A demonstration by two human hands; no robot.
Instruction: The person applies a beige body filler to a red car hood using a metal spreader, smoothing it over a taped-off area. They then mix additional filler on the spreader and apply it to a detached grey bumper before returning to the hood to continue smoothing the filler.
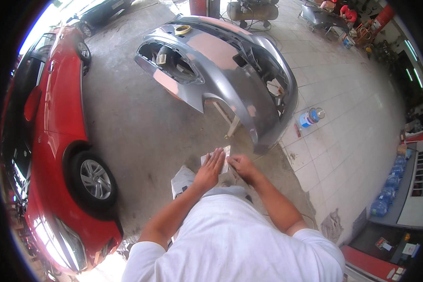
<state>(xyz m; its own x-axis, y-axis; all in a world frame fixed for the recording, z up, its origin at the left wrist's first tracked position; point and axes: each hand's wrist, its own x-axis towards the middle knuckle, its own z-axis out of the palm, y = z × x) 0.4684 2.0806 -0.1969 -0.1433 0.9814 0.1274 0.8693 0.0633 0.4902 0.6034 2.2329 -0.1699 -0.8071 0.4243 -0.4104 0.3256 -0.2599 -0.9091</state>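
Looks like flattening or folding a pale sheet; cannot tell which, nor whether paper or film. Held on the wearer's side of the grey bumper, short of its near tip, apart from it.

To do it well: press with the full flat of the left hand, not just the fingertips, to spread load and avoid ridges. Pin the edge with the right hand before smoothing or creasing. Stroke one way only, away from the pinned edge. At the first wrinkle, stop, lift, re-square, press again. Don't over-pull at the pinch; likely to skew or tear if thin. Best to line up edges first, crease second. Stay clear of the pink patches on the bumper while handling, to avoid likely dust pickup.

Pose, left: back of hand up, fingers straight, close together, aimed toward the bumper, laid across the sheet, not closed round anything. Pose, right: curled, thumb and finger apparently pinched together on the sheet's edge, nearer the bumper's tip than the left; exact contact partly hidden.

Forearms: converging toward the bumper, elbows wide and bent. Cannot tell whether backed underneath by a knee or only by fingers; if unbacked, press lighter.
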